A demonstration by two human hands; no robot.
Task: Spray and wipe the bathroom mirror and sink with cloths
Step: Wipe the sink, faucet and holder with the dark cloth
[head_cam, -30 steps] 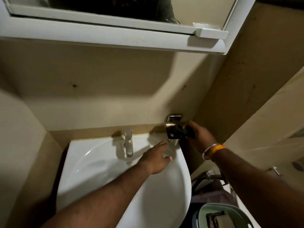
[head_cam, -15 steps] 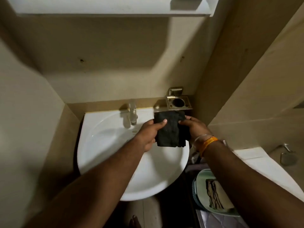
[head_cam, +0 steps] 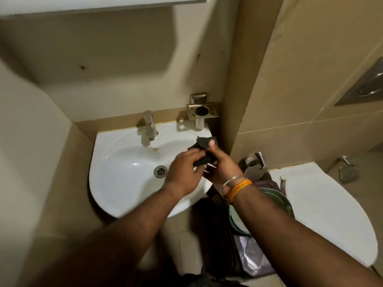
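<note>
Both hands pinch the dark cloth (head_cam: 204,149) — right hand (head_cam: 222,166) and left hand (head_cam: 184,171) — bunched over the sink (head_cam: 124,183) rim's right side, basin down-left.

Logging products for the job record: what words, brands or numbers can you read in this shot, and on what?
None can be read in this view.
Cloth, held in both hands: no label visible.
Tap, holder, sink: no markings visible.
Wall plate: unmarked as far as visible.
</note>
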